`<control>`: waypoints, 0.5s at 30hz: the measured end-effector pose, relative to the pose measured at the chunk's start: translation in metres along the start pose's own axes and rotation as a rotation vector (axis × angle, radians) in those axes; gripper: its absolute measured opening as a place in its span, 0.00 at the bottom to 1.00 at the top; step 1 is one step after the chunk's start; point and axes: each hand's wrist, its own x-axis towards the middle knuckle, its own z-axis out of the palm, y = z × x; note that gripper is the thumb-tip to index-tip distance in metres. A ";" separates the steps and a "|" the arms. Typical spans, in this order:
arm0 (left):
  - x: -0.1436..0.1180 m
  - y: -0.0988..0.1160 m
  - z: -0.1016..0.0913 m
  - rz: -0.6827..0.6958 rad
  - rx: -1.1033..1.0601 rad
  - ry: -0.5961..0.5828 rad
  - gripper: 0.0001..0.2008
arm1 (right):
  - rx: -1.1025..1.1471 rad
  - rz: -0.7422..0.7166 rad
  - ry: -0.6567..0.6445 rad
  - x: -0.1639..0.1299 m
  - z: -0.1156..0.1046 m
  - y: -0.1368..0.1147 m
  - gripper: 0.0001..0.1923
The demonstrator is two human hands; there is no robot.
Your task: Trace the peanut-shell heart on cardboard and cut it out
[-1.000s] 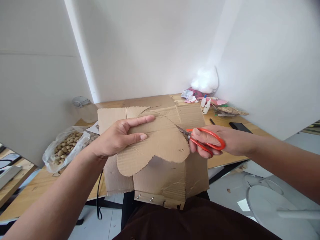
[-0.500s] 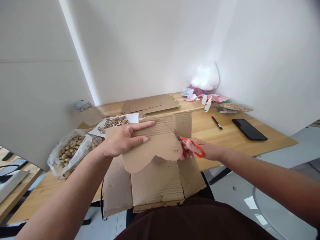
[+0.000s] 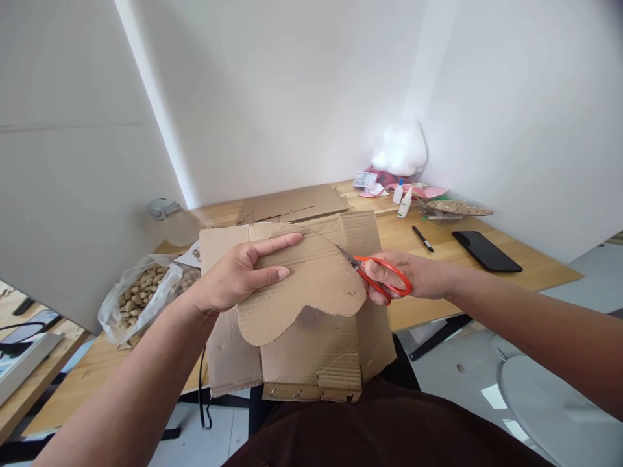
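Observation:
A brown cardboard sheet (image 3: 311,275) lies tilted in front of me, its near edge cut into two rounded lobes and a curved line marked across its upper part. My left hand (image 3: 238,269) grips its left side, index finger and thumb on top, the other fingers hidden. My right hand (image 3: 426,275) is closed round the orange handles of scissors (image 3: 361,259). Their blades point up and left, at the curved line by the sheet's right edge. Below and behind this sheet is a larger creased cardboard piece (image 3: 306,360), over my lap and the table edge.
Flat cardboard (image 3: 292,202) lies at the back of the wooden table (image 3: 487,285). On the left stands a plastic bag of nuts in shells (image 3: 143,288). Small bottles (image 3: 404,202), a pen (image 3: 422,238) and a black phone (image 3: 487,251) lie on the right.
My right hand and the scissors have moved slightly right, and the handles are spread wider. The larger cardboard has shifted and now covers most of the white paper behind.

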 end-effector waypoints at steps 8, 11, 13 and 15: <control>-0.001 -0.003 -0.002 -0.004 0.014 -0.003 0.30 | 0.063 0.049 0.086 0.003 0.008 -0.002 0.31; -0.002 -0.005 -0.002 -0.001 0.008 -0.010 0.30 | 0.113 0.054 0.108 0.003 0.011 -0.001 0.30; -0.002 -0.005 -0.002 0.003 -0.002 -0.012 0.31 | 0.140 0.057 0.112 0.003 0.012 -0.001 0.30; -0.003 -0.005 -0.001 0.013 -0.011 -0.006 0.30 | 0.157 0.062 0.123 0.003 0.013 0.000 0.29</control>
